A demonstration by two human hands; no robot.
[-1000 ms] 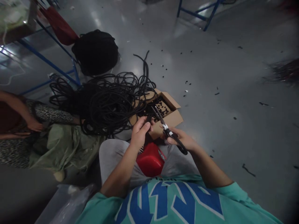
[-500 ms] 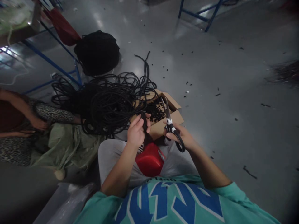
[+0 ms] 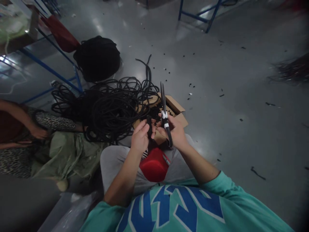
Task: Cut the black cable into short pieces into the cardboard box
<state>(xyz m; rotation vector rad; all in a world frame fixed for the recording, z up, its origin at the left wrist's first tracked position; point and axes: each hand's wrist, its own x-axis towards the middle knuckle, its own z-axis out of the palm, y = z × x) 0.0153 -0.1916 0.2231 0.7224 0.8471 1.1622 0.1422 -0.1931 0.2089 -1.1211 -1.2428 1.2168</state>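
My left hand is closed around a short black strip, perhaps a length of the cord, held upright between thumb and fingers. My right hand grips a pair of scissors with black-and-white handles; the blades point away from me and look nearly closed. The two hands are close together, the right fingers almost at the black strip. Under them stands an open cardboard box with many small black pieces in it. A large tangle of black cord lies against the box's left side.
A red object sits between my knees. On the left, a co-worker's hand is near green cloth. Behind the cord are a black bundle and a blue table frame. Black scraps dot the floor.
My right hand has moved left with the scissors, close to the left hand. The scissors have turned more upright and their blades are closer together. My left hand still holds the black strip.
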